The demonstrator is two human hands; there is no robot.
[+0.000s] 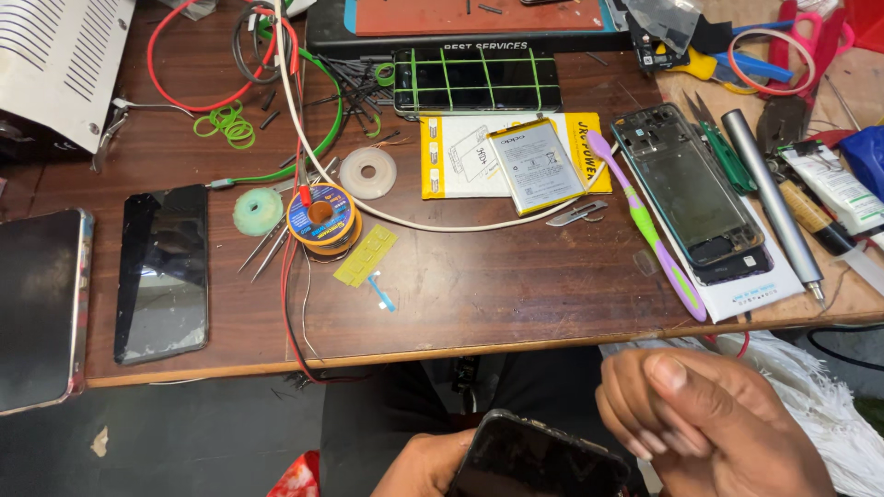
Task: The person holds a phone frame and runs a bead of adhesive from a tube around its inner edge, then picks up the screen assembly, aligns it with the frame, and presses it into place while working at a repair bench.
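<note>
Below the edge of the cluttered wooden desk (516, 304), the left hand (419, 465) gripped a black glossy smartphone (539, 460) from its left side — long axis tilted up-left — while the right hand (709, 423), fingers loosely curled and empty, hovered just beside its upper right.

Both hands are seen bare, no gloves, rings or sleeves: left hand (425, 465), right hand (709, 419) with short trimmed nails. Dark trousers (387, 405) are worn underneath.
</note>
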